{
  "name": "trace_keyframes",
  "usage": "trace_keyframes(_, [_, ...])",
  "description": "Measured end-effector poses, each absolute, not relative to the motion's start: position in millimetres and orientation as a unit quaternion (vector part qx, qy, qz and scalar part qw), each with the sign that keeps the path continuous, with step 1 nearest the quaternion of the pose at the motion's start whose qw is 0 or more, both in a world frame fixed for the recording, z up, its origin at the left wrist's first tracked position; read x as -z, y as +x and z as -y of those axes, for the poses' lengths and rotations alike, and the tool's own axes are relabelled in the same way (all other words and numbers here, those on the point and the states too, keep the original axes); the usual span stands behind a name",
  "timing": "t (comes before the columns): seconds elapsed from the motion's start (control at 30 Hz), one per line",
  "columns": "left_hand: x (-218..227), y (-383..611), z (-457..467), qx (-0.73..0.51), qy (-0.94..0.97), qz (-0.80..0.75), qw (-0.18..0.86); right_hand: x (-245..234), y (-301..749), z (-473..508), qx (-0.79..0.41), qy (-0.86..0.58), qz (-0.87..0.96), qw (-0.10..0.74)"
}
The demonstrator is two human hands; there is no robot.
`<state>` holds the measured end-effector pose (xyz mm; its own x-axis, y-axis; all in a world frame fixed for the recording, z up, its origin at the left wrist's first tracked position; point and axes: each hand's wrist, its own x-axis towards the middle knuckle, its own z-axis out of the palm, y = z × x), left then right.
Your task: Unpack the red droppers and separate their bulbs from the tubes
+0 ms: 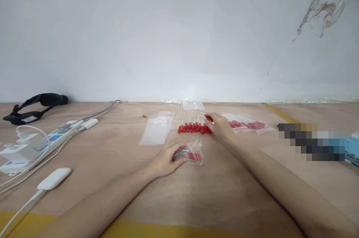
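Note:
My left hand (167, 159) is closed around a clear zip bag (198, 148), low over the table. Red-capped pieces (193, 156) show inside that bag. Behind it lies a row of clear tubes with red caps (193, 127), the caps facing me. At the right end of this row, my right hand (220, 126) pinches at least one red-capped tube (209, 117); its fingers partly hide it. Just right of that hand, filled clear bags (254, 125) with red-capped pieces lie flat. A stack of flat zip bags (157, 129) rests left of the row.
A white power strip (52, 141) with plugs and cables lies on the left. Nearer me is a white charger-like case (54, 179) on a cable. A black head strap (36, 107) sits far left. A blurred dark object (311, 142) lies right. The wall (168, 43) bounds the wooden table.

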<state>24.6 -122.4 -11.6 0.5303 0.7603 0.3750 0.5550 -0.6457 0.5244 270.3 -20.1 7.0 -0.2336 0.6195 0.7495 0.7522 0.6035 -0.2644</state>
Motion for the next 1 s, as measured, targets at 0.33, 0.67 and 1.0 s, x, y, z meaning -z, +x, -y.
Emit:
trace_keyframes(0.33, [9.5,26.0,123.5,-0.302,0.857,-0.380,0.173,-8.1,282.3,25.3,0.008,-0.459,0.786,0.415])
trace_keyframes(0.67, [11.4,25.1,123.2,-0.296,0.857,-0.385,0.174,-1.2,308.3,25.3,0.035,-0.518,0.745,0.418])
trace_keyframes(1.0, [8.4,26.4,124.4,-0.291,0.854,-0.388,0.188,-8.3,282.2,88.0,-0.051,-0.420,0.836,0.349])
